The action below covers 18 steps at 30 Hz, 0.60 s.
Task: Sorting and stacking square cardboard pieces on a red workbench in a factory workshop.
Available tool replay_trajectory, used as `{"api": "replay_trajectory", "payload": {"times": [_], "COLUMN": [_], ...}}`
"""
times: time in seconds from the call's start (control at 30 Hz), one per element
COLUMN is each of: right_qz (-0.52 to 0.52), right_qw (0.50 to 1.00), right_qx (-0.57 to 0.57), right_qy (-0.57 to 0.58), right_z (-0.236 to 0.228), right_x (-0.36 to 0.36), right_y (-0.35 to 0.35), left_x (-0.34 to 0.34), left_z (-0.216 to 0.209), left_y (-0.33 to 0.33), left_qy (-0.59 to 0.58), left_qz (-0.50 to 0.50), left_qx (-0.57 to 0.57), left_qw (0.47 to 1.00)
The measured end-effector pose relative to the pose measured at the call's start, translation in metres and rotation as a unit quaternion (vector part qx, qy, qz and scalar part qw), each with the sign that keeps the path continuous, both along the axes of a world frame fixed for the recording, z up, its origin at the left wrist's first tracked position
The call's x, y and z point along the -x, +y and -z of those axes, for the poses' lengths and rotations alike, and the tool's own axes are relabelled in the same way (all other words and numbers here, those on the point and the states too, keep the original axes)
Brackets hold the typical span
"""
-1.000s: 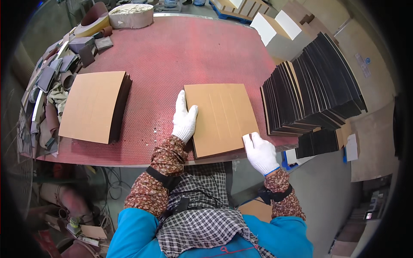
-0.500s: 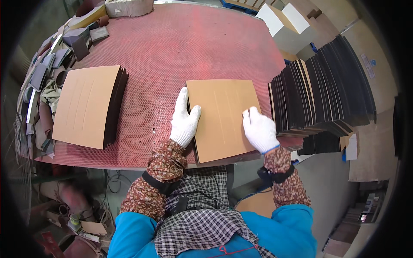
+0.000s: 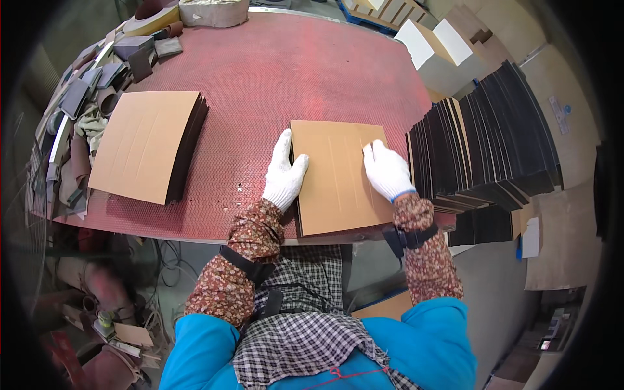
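A stack of tan cardboard sheets (image 3: 328,188) with creased lines on its top face lies in front of me on a red, mesh-patterned table (image 3: 247,84). My left hand (image 3: 283,177), in a white knit glove, rests along the stack's left edge, thumb and fingers spread. Over the right side of the top sheet is my right hand (image 3: 389,171), also gloved, its fingers curled closed. Whatever may be inside that grip is hidden. A second tan-topped stack with dark sides (image 3: 146,146) sits to the left.
Tall rows of black sheets (image 3: 484,143) stand at the right, close to my right hand. Sanding blocks and scraps (image 3: 81,97) clutter the table's left rim. Tape-like rolls (image 3: 153,18) lie at the far left. White boxes (image 3: 435,55) stand beyond the table's far right edge.
My right hand has moved up along the right side of the top sheet, still closed. My left hand stays at the left edge. The whole view has shifted slightly.
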State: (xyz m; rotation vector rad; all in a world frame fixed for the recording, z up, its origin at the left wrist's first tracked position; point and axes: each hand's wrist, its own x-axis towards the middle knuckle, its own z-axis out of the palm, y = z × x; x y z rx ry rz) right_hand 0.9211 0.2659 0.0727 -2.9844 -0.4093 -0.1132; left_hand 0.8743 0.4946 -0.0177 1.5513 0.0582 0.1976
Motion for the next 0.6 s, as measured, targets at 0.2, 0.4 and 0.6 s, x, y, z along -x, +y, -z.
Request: {"api": "replay_trajectory", "payload": {"times": [0.2, 0.4, 0.6], "right_qz": [0.028, -0.039, -0.183], "right_qw": [0.994, 0.992, 0.964], "right_qx": [0.04, 0.054, 0.192], "right_qy": [0.093, 0.104, -0.016], "right_z": [-0.011, -0.02, -0.018], "right_x": [0.098, 0.144, 0.126], "right_y": [-0.025, -0.024, -0.007], "left_x": [0.001, 0.004, 0.003], "left_z": [-0.002, -0.007, -0.002], "left_y": [0.002, 0.0, 0.002], "left_qy": [-0.001, -0.008, 0.001], "left_qz": [-0.007, -0.008, -0.009], "left_qx": [0.013, 0.042, -0.018], "left_qw": [1.0, 0.999, 1.0]}}
